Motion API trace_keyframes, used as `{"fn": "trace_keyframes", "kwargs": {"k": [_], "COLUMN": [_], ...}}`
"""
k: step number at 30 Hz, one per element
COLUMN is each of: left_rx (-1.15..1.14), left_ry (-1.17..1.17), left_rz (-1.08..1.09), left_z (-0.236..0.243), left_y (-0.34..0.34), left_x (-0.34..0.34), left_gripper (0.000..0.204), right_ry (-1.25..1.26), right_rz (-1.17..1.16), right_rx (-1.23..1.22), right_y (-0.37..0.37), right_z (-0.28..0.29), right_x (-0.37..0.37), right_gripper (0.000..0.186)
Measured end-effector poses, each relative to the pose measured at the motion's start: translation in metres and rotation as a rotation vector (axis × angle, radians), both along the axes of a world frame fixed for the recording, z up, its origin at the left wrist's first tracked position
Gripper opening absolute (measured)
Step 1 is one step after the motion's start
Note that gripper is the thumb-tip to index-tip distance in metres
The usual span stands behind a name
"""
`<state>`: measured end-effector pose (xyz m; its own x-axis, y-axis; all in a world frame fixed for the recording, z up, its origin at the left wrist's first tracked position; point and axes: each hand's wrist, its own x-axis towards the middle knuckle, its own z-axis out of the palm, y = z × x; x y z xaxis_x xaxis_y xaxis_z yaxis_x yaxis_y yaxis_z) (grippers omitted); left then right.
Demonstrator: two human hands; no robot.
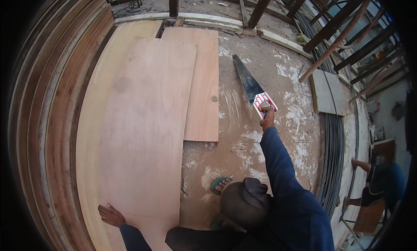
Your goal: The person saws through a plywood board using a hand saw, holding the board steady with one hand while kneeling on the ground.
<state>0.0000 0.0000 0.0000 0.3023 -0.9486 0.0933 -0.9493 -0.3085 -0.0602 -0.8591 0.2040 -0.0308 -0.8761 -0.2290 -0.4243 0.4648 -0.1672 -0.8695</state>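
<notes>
My right hand (267, 116) grips the red-and-white handle (273, 104) of a hand saw. The saw's dark blade (246, 79) points away from me over the dusty floor. My left hand (111, 214) lies with its fingers spread on the long pinkish plywood sheet (143, 129) at the left. This sheet overlaps a shorter plywood sheet (204, 94) on its right and a paler yellowish sheet (95, 120) on its left. My sandalled foot (219, 185) is on the floor beside the plywood.
Timber boards (52, 112) stand along the left. Wooden posts (330, 29) and floor battens (280, 42) line the far side. At the right lie long dark rods (330, 159) and a square panel (323, 90). Another person (382, 186) is at the far right.
</notes>
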Motion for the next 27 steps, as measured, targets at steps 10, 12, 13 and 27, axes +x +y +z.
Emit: {"fn": "trace_keyframes", "kwargs": {"k": [10,12,13,27], "left_rx": [-0.037,0.085,0.074,0.374], "left_ry": [-0.133,-0.005,-0.01,0.408], "left_rz": [-0.051,-0.054,-0.048,0.04], "left_z": [0.036,0.07,0.079,0.063], "left_y": [0.002,-0.006,-0.007,-0.033], "left_x": [0.009,0.009,0.018,0.094], "left_gripper": [0.064,0.07,0.07,0.108], "right_ry": [0.344,0.369,0.367,0.51], "right_rz": [0.049,0.083,0.129,0.375], "right_rx": [-0.107,-0.191,-0.272,-0.501], "right_y": [0.049,0.071,0.078,0.165], "right_z": [0.216,0.238,0.244,0.341], "right_x": [0.094,0.112,0.123,0.199], "right_gripper": [0.04,0.038,0.036,0.031]}}
